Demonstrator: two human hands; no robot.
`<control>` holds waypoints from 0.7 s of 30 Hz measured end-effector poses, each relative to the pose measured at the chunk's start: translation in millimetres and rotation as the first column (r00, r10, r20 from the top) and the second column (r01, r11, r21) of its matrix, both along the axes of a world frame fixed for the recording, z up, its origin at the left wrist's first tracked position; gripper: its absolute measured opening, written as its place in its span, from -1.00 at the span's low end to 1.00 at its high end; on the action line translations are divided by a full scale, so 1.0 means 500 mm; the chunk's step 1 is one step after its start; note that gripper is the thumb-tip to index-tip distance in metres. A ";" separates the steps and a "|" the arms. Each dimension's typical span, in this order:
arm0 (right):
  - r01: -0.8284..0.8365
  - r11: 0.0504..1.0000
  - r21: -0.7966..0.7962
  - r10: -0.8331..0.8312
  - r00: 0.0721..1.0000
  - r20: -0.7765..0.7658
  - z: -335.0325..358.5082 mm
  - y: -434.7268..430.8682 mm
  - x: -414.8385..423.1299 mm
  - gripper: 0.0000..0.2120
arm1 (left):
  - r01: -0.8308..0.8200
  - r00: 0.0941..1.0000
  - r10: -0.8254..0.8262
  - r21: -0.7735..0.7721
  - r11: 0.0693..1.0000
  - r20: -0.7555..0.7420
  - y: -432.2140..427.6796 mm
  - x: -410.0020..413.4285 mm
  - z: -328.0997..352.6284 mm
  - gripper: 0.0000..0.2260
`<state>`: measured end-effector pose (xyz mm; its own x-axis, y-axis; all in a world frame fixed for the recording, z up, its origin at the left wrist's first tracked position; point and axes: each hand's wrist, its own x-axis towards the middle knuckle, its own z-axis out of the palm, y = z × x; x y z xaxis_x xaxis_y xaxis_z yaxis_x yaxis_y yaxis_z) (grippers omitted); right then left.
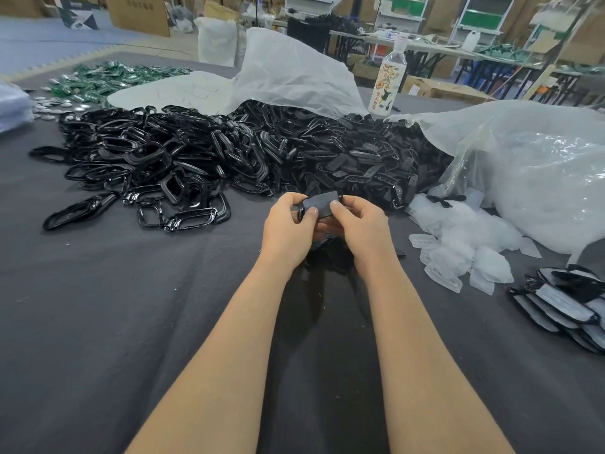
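Both hands meet above the dark cloth-covered table [98, 322], holding one small black plastic shell [322, 204] between them. My left hand [288, 229] grips its left end, thumb on top. My right hand [360, 224] pinches its right end, thumb pressing the top face. Under the hands lies a small dark heap of black parts [330, 257], partly hidden by my wrists.
A big pile of black plastic frames [147, 162] and black button pads [353, 158] spreads across the table behind my hands. Clear plastic pieces [458, 244] and bags [540, 178] lie right, finished pieces [569, 303] at far right. A bottle [388, 80] stands behind; green circuit boards [104, 80] at back left.
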<state>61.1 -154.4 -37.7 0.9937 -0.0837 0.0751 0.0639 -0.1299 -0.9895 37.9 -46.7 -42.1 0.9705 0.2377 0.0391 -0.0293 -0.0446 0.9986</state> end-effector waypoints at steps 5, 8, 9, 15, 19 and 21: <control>0.009 0.992 -0.123 -0.002 0.998 0.056 -0.002 -0.003 -0.001 -0.93 | -0.014 1.000 0.013 0.029 0.999 0.005 -0.002 -0.001 0.000 -0.87; 0.037 0.995 -0.096 -0.032 0.998 0.055 -0.003 -0.004 0.001 -0.94 | -0.001 1.000 0.001 -0.048 0.999 0.007 -0.003 -0.003 0.003 -0.87; 0.043 0.996 -0.080 -0.039 0.998 0.050 -0.003 -0.004 0.000 -0.93 | 0.004 1.000 -0.003 -0.070 0.998 0.007 -0.003 -0.003 0.004 -0.85; 0.040 0.999 -0.001 -0.040 0.999 -0.007 0.001 -0.001 -0.002 -0.87 | -0.001 1.000 0.001 -0.073 0.997 -0.012 -0.002 -0.002 0.004 -0.83; 0.068 0.997 -0.028 -0.068 0.998 0.002 0.001 0.001 -0.002 -0.78 | 0.005 1.000 -0.007 -0.050 0.999 -0.026 -0.002 -0.005 0.007 -0.78; 0.072 0.997 -0.036 -0.072 0.997 0.011 0.001 0.001 -0.001 -0.78 | 0.008 1.000 -0.008 -0.008 1.000 -0.020 -0.001 -0.008 0.007 -0.76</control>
